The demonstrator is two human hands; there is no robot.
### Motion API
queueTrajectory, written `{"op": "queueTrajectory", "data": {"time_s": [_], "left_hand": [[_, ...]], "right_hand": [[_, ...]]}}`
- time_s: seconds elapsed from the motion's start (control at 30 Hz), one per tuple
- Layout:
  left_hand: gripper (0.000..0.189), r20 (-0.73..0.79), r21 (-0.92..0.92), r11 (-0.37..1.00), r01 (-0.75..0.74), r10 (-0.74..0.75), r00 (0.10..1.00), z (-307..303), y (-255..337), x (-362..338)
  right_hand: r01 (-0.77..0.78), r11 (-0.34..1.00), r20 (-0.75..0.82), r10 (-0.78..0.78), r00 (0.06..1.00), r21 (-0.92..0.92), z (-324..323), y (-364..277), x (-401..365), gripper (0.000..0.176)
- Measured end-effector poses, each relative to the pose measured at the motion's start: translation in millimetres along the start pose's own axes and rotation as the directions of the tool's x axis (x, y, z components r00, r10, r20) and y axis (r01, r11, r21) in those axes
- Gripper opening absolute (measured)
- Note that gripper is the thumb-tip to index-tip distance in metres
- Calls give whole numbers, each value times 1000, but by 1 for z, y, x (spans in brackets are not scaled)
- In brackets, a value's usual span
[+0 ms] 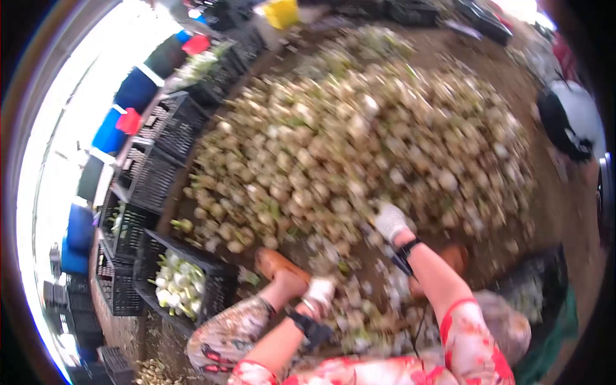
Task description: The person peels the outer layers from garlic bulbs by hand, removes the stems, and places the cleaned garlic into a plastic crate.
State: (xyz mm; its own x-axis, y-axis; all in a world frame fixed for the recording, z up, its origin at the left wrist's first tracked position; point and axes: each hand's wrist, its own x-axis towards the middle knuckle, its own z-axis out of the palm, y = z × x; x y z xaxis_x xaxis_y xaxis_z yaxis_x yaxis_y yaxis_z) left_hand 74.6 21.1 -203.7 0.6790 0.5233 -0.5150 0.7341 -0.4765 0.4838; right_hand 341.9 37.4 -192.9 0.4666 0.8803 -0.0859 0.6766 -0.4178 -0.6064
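A wide heap of pale onion-like bulbs (pixel 308 147) with short green stems lies on the ground before me. My right hand (pixel 390 221), in a white glove, reaches to the near edge of this heap, its fingertips right among the bulbs. My left hand (pixel 321 292), also gloved in white, is lower and closer to my body, beside my bent leg, over ground strewn with peelings (pixel 359 308). Blur and the small size hide the fingers of both hands, so I cannot tell what either one holds. Dark bands circle both wrists.
A black crate (pixel 221 282) at my left contains cleaned white bulbs (pixel 179 285). More black crates (pixel 151 176) line the left side, with blue containers (pixel 106 131) behind. On the right are a dark sack (pixel 532 282) and a person (pixel 571 119). A yellow container (pixel 281 13) stands far back.
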Motion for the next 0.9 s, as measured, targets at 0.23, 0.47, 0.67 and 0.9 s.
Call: {"op": "queueTrajectory", "data": {"time_s": [0.23, 0.47, 0.67, 0.9], "left_hand": [[34, 111, -986, 88, 139, -267, 957, 24, -24, 29], [29, 313, -949, -117, 294, -210, 926, -13, 2, 22], [39, -114, -948, -274, -161, -180, 977, -76, 56, -5], [32, -669, -743, 56, -667, -62, 740, -87, 78, -76]], "right_hand": [[-351, 897, 128, 395, 910, -269, 27, -38, 97, 41], [-78, 954, -57, 98, 994, 290, 23, -26, 45, 37], [318, 904, -115, -297, 948, 285, -11, -113, -82, 38], [-250, 420, 352, -186, 917, 873, -64, -142, -127, 27]]}}
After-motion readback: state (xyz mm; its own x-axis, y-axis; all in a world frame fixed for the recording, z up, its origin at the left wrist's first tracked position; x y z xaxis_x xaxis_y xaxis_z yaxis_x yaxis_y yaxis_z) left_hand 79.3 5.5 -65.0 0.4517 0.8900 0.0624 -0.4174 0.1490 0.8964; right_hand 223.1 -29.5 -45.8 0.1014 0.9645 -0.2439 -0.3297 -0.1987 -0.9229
